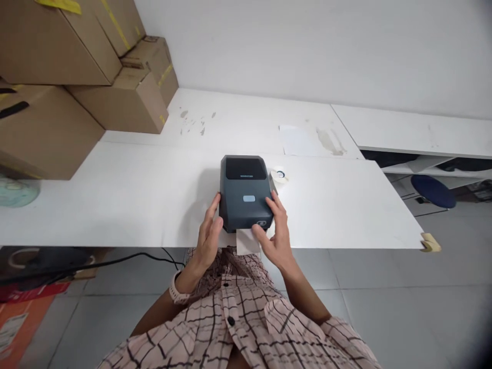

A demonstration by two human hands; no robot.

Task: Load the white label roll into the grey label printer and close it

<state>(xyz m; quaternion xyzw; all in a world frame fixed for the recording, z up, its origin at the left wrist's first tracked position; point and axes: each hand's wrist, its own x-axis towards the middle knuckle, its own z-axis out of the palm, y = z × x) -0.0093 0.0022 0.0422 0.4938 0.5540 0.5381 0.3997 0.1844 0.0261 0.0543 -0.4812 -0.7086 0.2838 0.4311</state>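
A dark grey-blue label printer [246, 188] rests on the white table near its front edge. My left hand [209, 238] holds its left side, with the fingers along the wall and the thumb by the front corner. On the opposite side my right hand [277, 237] grips the front right corner, thumb at the front and fingers over the right edge. A white paper label [246, 242] hangs from the printer's front, past the table edge, close to my right thumb. Behind the printer's right side stands a roll of white labels [280, 176], partly hidden.
Stacked cardboard boxes [126, 97] fill the back left of the white table [346, 205]. A paper sheet [295, 140] lies towards the wall. Black cables [126, 258] run below the front edge at left. A blue stool [433, 192] stands at the right.
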